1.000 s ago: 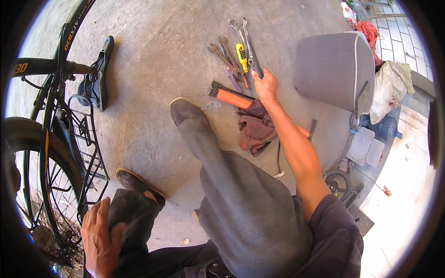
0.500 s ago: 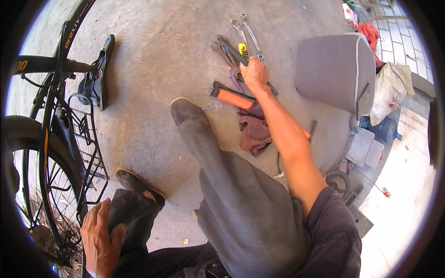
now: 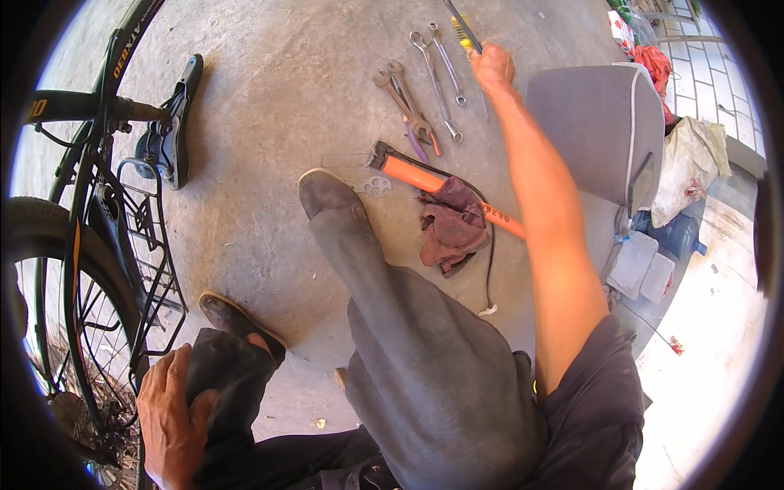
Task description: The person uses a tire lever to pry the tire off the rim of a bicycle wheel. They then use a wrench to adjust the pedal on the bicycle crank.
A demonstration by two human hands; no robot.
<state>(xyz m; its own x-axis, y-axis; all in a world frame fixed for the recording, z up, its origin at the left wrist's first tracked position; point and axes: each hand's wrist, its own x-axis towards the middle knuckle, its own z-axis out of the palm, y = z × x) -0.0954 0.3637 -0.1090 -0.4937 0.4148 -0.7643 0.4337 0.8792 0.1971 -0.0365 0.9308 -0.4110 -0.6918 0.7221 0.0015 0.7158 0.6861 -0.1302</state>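
My right hand point(image 3: 494, 69) reaches forward, closed round a long dark tool point(image 3: 453, 12) and a yellow-handled tool point(image 3: 462, 34), likely a screwdriver. Beside it on the concrete lie chrome wrenches point(image 3: 447, 71), rusty wrenches point(image 3: 400, 95) and purple-handled pliers point(image 3: 415, 145). An orange pump point(image 3: 404, 174) lies below them, partly covered by a maroon rag point(image 3: 449, 237), with a perforated metal plate point(image 3: 377, 187) beside it. My left hand point(image 3: 175, 416) rests on my dark trouser leg, fingers loosely extended with nothing held.
A black bicycle point(image 3: 94, 171) with a rear rack fills the left side. A grey padded block point(image 3: 588, 122) sits at right. Beyond it are a whitish sack point(image 3: 686, 171), a blue bottle point(image 3: 674, 229), pale containers point(image 3: 633, 265), red material and a tiled surface point(image 3: 714, 73).
My right hand has moved forward and to the right, lifting the dark and yellow tools away from the wrenches, which now show more fully on the floor. My left hand stays on my leg.
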